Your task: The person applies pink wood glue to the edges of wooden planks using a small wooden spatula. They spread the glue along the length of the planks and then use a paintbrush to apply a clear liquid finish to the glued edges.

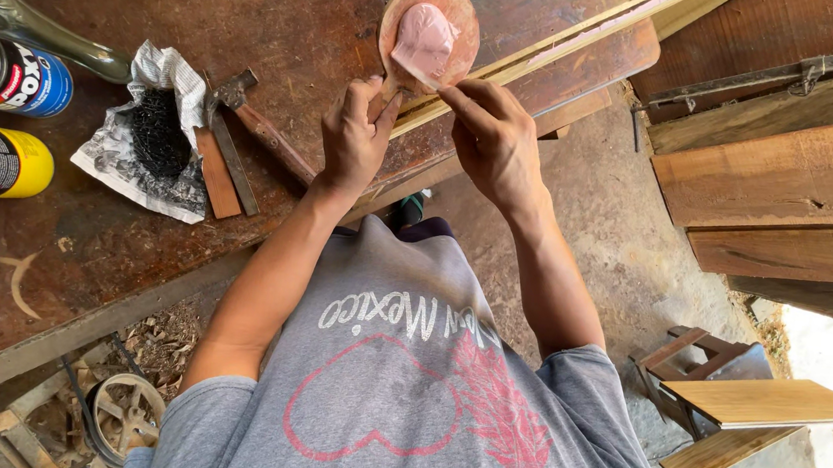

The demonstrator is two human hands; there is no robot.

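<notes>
From my remote seat, the worn brown desk [285,12] filled the view, and everything sat relative to it. Over its near edge, the left hand [353,138] had its grip clamped on the handle of a round wooden paddle [394,31]. The right hand [490,135] pinched a pink sanding pad [423,42] flat against the paddle's face. I judged the rubbing only partway, the face still rough-looking.
</notes>
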